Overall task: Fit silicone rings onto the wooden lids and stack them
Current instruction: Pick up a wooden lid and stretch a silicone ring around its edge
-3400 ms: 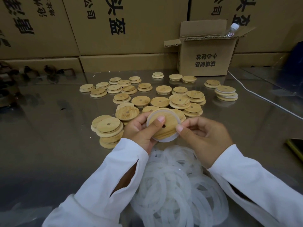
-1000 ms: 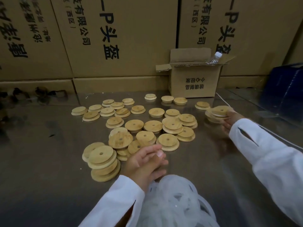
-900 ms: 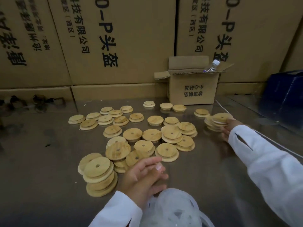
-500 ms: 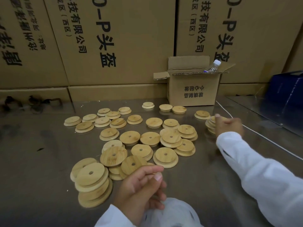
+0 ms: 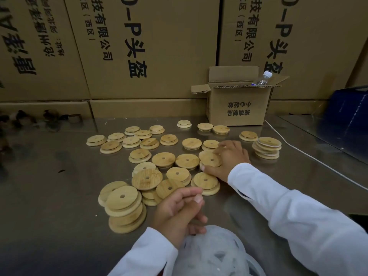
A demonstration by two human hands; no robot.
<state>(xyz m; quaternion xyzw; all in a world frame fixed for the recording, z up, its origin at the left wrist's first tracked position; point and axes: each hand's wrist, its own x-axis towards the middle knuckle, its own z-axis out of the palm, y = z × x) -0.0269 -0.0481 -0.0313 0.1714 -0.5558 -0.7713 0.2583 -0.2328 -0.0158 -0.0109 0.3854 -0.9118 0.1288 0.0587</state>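
packing warehouse | stacked shipping cartons [image 5: 151,46] | steel worktable [image 5: 49,186]

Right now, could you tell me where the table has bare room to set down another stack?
Free: the table stretch left of the loose lids, and the patch between the right sleeve and the cable. Crowded: among those lids and by the rings.

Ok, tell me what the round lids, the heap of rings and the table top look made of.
Lids: wood, perhaps bamboo; pale, matte, grain streaks visible. Rings: soft translucent white material, likely silicone; they lie in a limp, milky heap. Table top: metal, probably stainless steel; grey with dull, blurred reflections.
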